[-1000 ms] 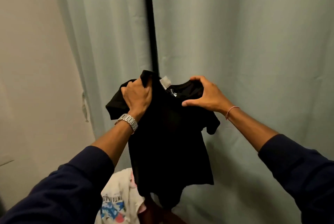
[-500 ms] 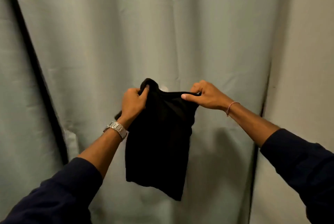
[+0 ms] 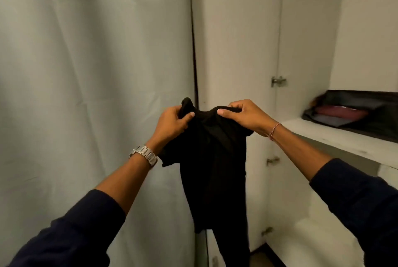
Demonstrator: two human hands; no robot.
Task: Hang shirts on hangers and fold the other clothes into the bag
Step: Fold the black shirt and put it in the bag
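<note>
A black shirt (image 3: 213,167) hangs in the air at chest height in front of me, its body drooping straight down. My left hand (image 3: 172,123) grips the left side of its collar and shoulder, the fabric bunched in the fingers. My right hand (image 3: 245,114) pinches the right side of the collar between thumb and fingers. No hanger shows in this view. On a white shelf (image 3: 336,135) at the right sits an open dark bag (image 3: 353,114) with folded red and grey clothes inside.
A pale curtain (image 3: 90,94) fills the left half. White cupboard doors (image 3: 239,55) with metal latches (image 3: 277,81) stand behind the shirt. The shelf's edge juts out at the right, below my right forearm.
My view has swung to the right: the curtain has slid left and the cupboard, shelf and bag have come into sight. Both hands still hold the black shirt by its collar.
</note>
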